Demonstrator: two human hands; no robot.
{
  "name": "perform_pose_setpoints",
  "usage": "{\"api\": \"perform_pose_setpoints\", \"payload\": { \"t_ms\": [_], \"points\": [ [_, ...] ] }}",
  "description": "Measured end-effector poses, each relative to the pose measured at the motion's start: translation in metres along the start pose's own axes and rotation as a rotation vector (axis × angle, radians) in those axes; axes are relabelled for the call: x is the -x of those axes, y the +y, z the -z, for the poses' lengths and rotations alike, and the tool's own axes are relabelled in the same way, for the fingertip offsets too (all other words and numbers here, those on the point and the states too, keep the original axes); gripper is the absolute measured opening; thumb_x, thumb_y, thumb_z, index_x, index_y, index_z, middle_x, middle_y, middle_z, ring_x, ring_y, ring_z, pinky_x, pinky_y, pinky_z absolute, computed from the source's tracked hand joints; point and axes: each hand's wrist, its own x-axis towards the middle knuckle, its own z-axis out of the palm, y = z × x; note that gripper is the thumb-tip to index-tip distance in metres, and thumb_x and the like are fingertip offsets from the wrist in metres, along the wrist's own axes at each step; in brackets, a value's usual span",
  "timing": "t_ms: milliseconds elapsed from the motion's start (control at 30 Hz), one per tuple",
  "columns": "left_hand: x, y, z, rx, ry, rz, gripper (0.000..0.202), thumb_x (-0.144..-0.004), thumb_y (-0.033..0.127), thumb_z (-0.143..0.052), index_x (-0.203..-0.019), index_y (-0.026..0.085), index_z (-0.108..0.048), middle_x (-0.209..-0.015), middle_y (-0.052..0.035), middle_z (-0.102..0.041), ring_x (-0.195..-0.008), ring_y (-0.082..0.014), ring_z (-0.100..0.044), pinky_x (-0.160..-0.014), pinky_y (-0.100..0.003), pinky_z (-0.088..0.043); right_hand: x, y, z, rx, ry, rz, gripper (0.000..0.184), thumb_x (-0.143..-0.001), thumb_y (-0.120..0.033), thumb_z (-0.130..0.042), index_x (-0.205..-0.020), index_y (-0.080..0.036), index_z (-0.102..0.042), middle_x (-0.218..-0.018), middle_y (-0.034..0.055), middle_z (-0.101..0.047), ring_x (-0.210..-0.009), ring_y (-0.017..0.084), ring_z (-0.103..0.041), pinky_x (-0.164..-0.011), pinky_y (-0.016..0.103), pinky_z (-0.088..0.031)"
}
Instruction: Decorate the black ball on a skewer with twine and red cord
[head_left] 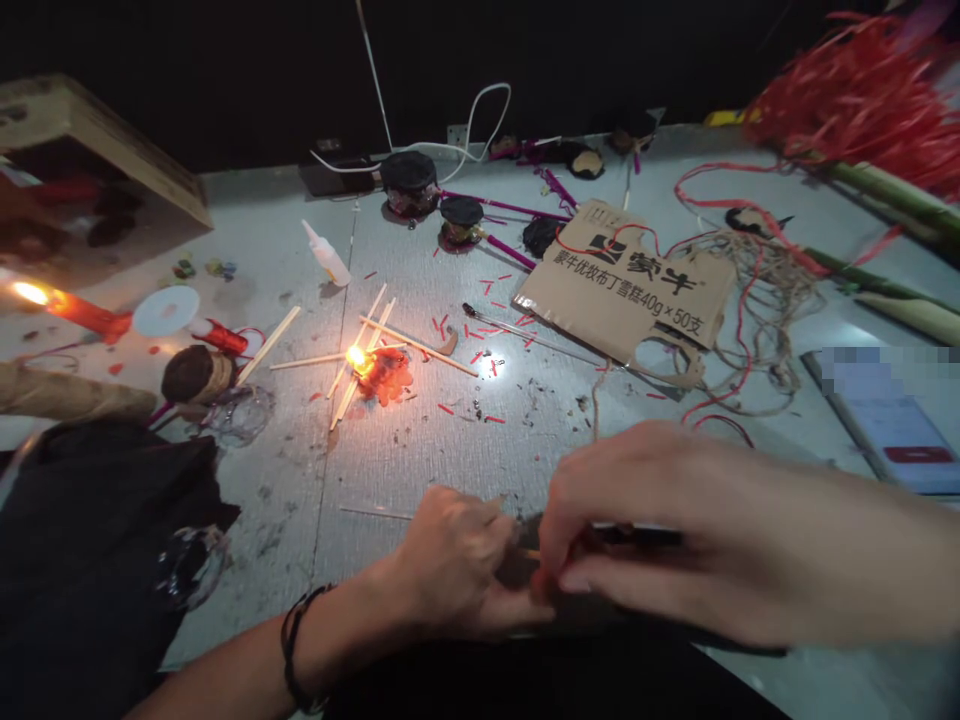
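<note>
There are two hands (461, 570) (660, 540), two flames (358, 358) (30, 292), two clear round pieces (240, 413) (193, 567), one white bottle (328, 258) and one phone (892, 422).

1. A makeshift craft workspace — a smudged grey tabletop (420, 440) strewn with short red snippets (495, 419)
2. A white, pink-nozzled squeeze bottle (328, 258)
3. Torn brown printed cardboard (622, 290) — beside it, tangled tan twine (780, 290)

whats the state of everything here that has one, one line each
left hand: fingers curled, grip unclear
right hand: thumb and fingers together, blurred
red candle: lit
flame by crossed sticks: burning, red wax pooled there
phone: screen lit
cardboard piece: irregularly cut
twine: loose, tangled
cardboard box: open
</note>
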Motion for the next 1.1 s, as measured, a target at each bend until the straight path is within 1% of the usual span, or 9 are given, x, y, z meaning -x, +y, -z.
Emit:
{"api": "perform_pose_setpoints", "payload": {
  "t_ms": [67,167,233,300,433,500,700,933,1100],
  "points": [
    [0.0,-0.002,0.0,-0.034,-0.024,0.028,0.059,-0.11,0.053,-0.044,-0.063,0.02,-0.057,-0.051,0.0009,-0.059,-0.039,-0.0119,-0.049,-0.044,-0.03,-0.022,0.005,-0.008,-0.009,0.171,0.066,0.06,0.02,-0.108,-0.012,-0.061,-0.098,-0.024,-0.075,-0.086,-0.004,-0.078,-0.077,0.012,-0.071,-0.07,0.024,-0.055],
    [-0.002,-0.002,0.003,-0.088,-0.038,0.075,0.057,-0.11,0.044,-0.044,-0.062,0.019,-0.057,-0.048,0.0008,-0.056,-0.038,-0.0114,-0.043,-0.046,-0.031,-0.018,0.009,-0.017,-0.023,0.453,0.256,0.167,0.048,-0.115,-0.015,-0.042,-0.075,-0.023,-0.067,-0.071,-0.0004,-0.072,-0.062,0.015,-0.062,-0.06,0.03,-0.051],
    [-0.004,-0.002,0.004,-0.107,-0.018,0.113,0.057,-0.11,0.042,-0.047,-0.059,0.019,-0.054,-0.046,0.0013,-0.053,-0.038,-0.0106,-0.04,-0.048,-0.031,-0.017,0.011,-0.019,-0.032,0.619,0.361,0.193,0.06,-0.117,-0.015,-0.031,-0.068,-0.023,-0.066,-0.067,0.001,-0.072,-0.055,0.016,-0.059,-0.056,0.033,-0.049],
    [-0.006,-0.001,0.005,-0.095,-0.003,0.164,0.056,-0.109,0.042,-0.051,-0.057,0.019,-0.052,-0.045,0.0024,-0.05,-0.039,-0.0096,-0.037,-0.049,-0.03,-0.016,0.018,-0.018,-0.043,0.75,0.422,0.178,0.063,-0.117,-0.013,-0.026,-0.075,-0.022,-0.072,-0.071,0.0015,-0.076,-0.058,0.016,-0.063,-0.057,0.033,-0.052],
    [-0.007,0.0,0.005,-0.026,0.02,0.243,0.054,-0.106,0.036,-0.055,-0.056,0.019,-0.046,-0.045,0.0052,-0.042,-0.041,-0.0079,-0.033,-0.049,-0.028,-0.018,0.038,-0.01,-0.066,0.9,0.526,0.168,0.049,-0.115,-0.009,-0.033,-0.1,-0.02,-0.078,-0.092,-0.0006,-0.085,-0.076,0.017,-0.074,-0.072,0.033,-0.058],
    [-0.007,-0.001,0.006,0.003,0.02,0.262,0.053,-0.106,0.034,-0.055,-0.056,0.019,-0.045,-0.046,0.0062,-0.039,-0.042,-0.0074,-0.031,-0.049,-0.027,-0.019,0.045,-0.006,-0.076,0.929,0.591,0.162,0.045,-0.114,-0.007,-0.035,-0.102,-0.021,-0.077,-0.098,-0.0008,-0.086,-0.08,0.017,-0.076,-0.074,0.033,-0.058],
    [-0.008,-0.003,0.006,0.06,0.024,0.308,0.053,-0.107,0.034,-0.055,-0.058,0.019,-0.04,-0.049,0.0077,-0.035,-0.045,-0.0068,-0.028,-0.05,-0.026,-0.019,0.046,0.002,-0.09,0.915,0.649,0.172,0.045,-0.11,-0.002,-0.037,-0.102,-0.019,-0.078,-0.101,0.0013,-0.085,-0.071,0.012,-0.075,-0.062,0.028,-0.055],
    [-0.011,-0.003,0.009,0.192,-0.017,0.304,0.048,-0.107,0.034,-0.046,-0.062,0.022,-0.035,-0.052,0.0081,-0.03,-0.045,-0.0076,-0.028,-0.05,-0.026,-0.021,0.057,0.015,-0.107,0.864,0.643,0.1,0.035,-0.104,-0.014,-0.054,-0.129,-0.027,-0.076,-0.108,0.0029,-0.086,-0.082,0.018,-0.08,-0.071,0.025,-0.064],
    [-0.012,-0.005,0.008,0.264,-0.046,0.318,0.049,-0.106,0.041,-0.047,-0.062,0.023,-0.034,-0.053,0.0087,-0.027,-0.045,-0.0078,-0.025,-0.049,-0.026,-0.021,0.051,0.011,-0.1,0.766,0.575,0.091,0.039,-0.101,-0.005,-0.05,-0.124,-0.023,-0.076,-0.109,0.0047,-0.086,-0.085,0.019,-0.082,-0.07,0.024,-0.064]
  ]
}}
